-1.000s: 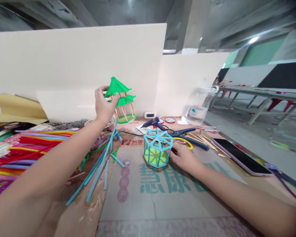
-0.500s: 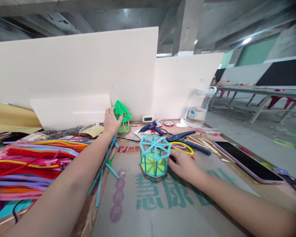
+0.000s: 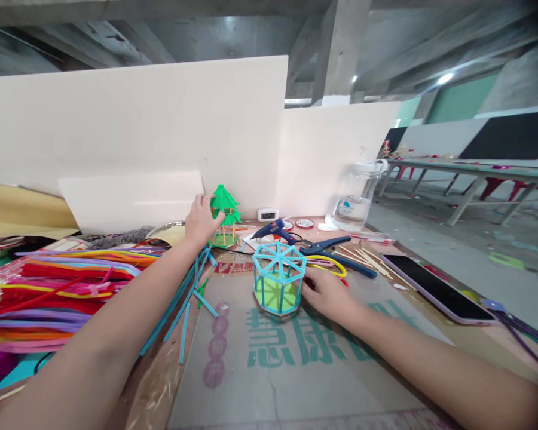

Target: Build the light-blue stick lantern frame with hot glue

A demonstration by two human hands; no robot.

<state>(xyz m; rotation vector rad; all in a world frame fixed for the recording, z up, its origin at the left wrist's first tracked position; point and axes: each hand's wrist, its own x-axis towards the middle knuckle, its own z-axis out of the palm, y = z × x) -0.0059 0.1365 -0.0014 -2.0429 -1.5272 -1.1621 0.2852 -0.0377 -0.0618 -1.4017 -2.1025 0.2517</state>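
Our left hand (image 3: pixel 200 221), thumb and fingers parted, is at the tower (image 3: pixel 231 217) with 2 green roofs, standing on the counter (image 3: pixel 155 385) before a white board (image 3: pixel 170 125). Our right hand (image 3: pixel 328 291) curls at the right side of the blue frame (image 3: pixel 280 272) on the cardboard (image 3: pixel 323 391). Whether either grips, we cannot tell.

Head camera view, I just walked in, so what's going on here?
A person is handling two small craft models. The left hand is at the roof of the green-roofed model, which stands upright near the white board. The right hand is at the side of the light blue frame, nearer the person on a printed sheet. A glue gun lies behind the frame, and colored stems lie at the left.
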